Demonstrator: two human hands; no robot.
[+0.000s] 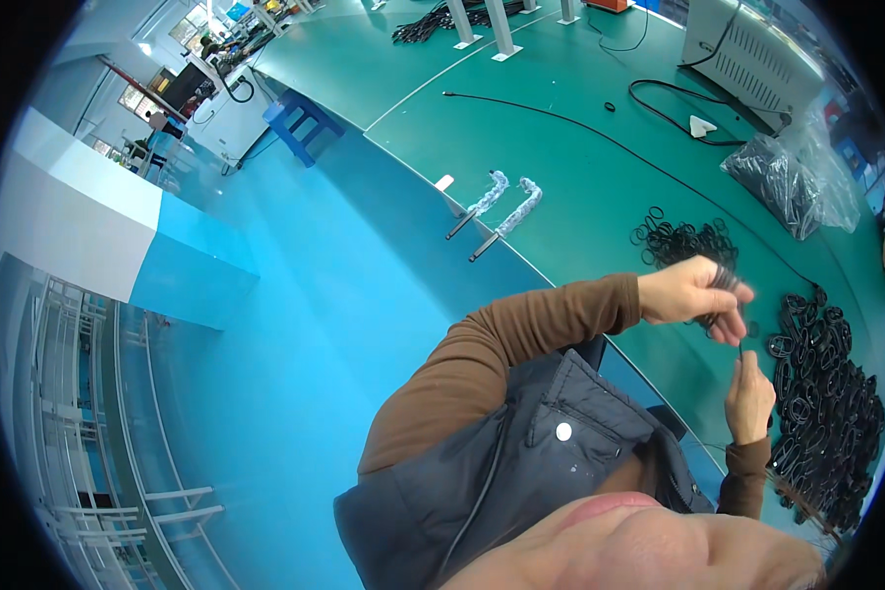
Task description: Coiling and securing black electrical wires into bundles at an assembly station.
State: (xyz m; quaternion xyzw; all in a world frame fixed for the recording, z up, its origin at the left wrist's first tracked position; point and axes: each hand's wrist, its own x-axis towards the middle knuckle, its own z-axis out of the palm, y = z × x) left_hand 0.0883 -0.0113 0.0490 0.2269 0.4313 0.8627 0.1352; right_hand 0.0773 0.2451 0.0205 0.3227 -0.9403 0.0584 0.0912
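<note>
Over the green table, my left hand (693, 292) has its fingers curled, with thin dark loops (724, 278) around them; motion blur hides whether these are rings or turns of cable. Just below it my right hand (750, 398) is closed in a pinch on a thin black strand (741, 348) that runs up towards the left fingers. Beyond the left hand lies a loose heap of small black rings (683, 239). To the right of my right hand spreads a large pile of coiled black cables (826, 393).
A long black cable (600, 135) stretches across the green table (560, 216). Two plastic-wrapped rods (521, 206) jut over the table edge. At the right are a clear bag of black parts (782, 182) and a vented metal box (747, 64). A blue stool (300, 123) stands beyond.
</note>
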